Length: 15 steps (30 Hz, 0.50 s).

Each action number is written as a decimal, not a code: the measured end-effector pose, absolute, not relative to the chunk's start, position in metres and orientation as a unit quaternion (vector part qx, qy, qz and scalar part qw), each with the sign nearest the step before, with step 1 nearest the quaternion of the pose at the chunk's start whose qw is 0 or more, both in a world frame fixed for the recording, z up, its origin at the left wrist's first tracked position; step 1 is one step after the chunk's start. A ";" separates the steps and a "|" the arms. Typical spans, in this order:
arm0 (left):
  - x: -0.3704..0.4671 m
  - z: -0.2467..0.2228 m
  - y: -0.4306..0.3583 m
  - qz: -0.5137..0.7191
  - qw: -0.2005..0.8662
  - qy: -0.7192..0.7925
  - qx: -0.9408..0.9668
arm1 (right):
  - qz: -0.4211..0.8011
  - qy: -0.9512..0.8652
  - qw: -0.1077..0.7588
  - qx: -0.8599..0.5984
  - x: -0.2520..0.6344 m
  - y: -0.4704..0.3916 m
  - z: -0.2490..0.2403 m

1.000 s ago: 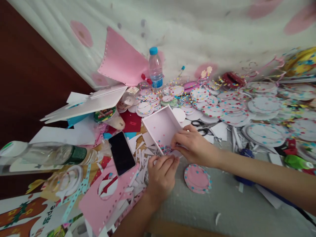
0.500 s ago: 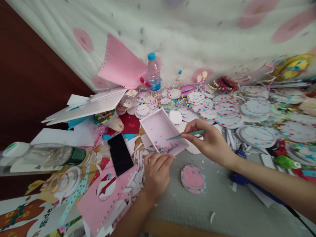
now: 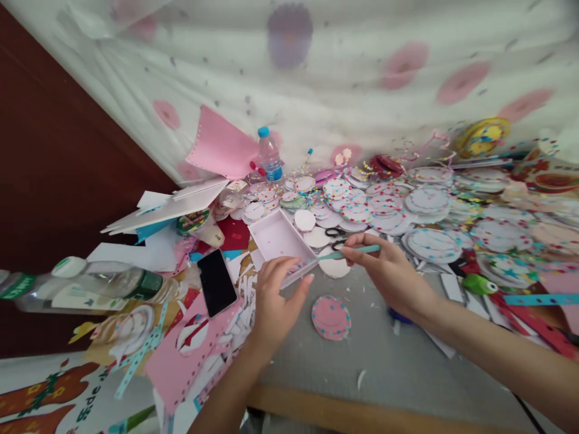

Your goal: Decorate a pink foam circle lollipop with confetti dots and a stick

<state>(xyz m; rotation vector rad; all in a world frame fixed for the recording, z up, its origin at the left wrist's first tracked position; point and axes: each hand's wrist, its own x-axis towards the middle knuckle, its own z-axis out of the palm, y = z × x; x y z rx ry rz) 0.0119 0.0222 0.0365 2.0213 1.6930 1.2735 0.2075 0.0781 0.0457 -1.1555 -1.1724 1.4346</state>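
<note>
A shallow white box (image 3: 279, 236) sits mid-table with a few small coloured dots inside; my left hand hides part of its near side. My left hand (image 3: 277, 301) is at the box's near edge, thumb and fingers spread, holding nothing. Between the thumb and fingers of my right hand (image 3: 391, 268) is a thin teal tool (image 3: 353, 252), its tip by the box's right corner. A round pink paper disc (image 3: 331, 317) edged with blue and red dots lies flat on the grey mat in front of the box.
Many dotted paper discs (image 3: 432, 246) spread along the back and right. Black scissors (image 3: 335, 232) lie behind my right hand. On the left are a phone (image 3: 217, 283), paper scraps and clear bottles (image 3: 108, 281). A small water bottle (image 3: 270, 158) stands at the back.
The view has shifted. My left hand has opened its thumb away from its fingers at the box edge. The teal tool's tip has moved from inside the box to its right corner.
</note>
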 end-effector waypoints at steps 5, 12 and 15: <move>0.040 0.042 0.019 0.457 0.172 0.544 0.682 | 0.590 -0.457 0.471 -0.470 0.229 0.054 0.050; 0.047 0.053 0.006 0.428 0.198 0.528 0.706 | 0.601 -0.403 0.492 -0.484 0.255 0.034 0.053; 0.029 0.049 0.017 0.402 0.119 0.549 0.723 | 0.601 -0.390 0.498 -0.488 0.264 0.029 0.050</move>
